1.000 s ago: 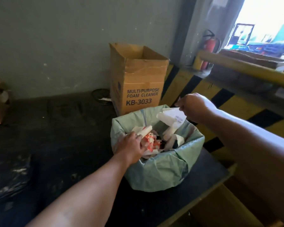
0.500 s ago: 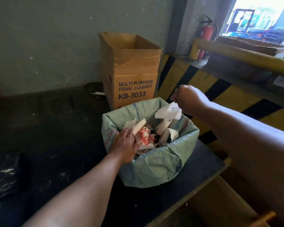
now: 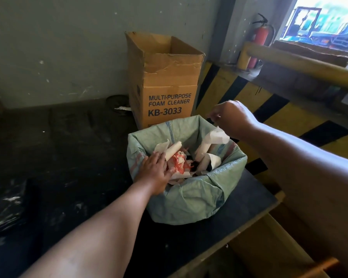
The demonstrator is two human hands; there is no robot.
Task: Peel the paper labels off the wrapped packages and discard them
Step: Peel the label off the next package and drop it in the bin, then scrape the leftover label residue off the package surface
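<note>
Left hand (image 3: 156, 173) laid flat, fingers straight, pressing on scraps (image 3: 175, 157) at the sack's (image 3: 189, 199) 9 o'clock rim. Right hand (image 3: 232, 119) hovering over the 1 o'clock rim, fingers loosely curled; label (image 3: 216, 137) hanging just beneath the palm, though whether pinched or already let go cannot be told. No wrapped packages in view. Box (image 3: 165, 85) standing just behind the sack at 12 o'clock; extinguisher (image 3: 259, 40) well off at 2 o'clock.

Likely risks: sticky label clinging to fingers instead of dropping; label catching the far rim and sliding outside toward the striped ledge (image 3: 249, 93); soft sack folding or tipping under too much left-hand pressure, spilling scraps across the dark table (image 3: 68, 147).
</note>
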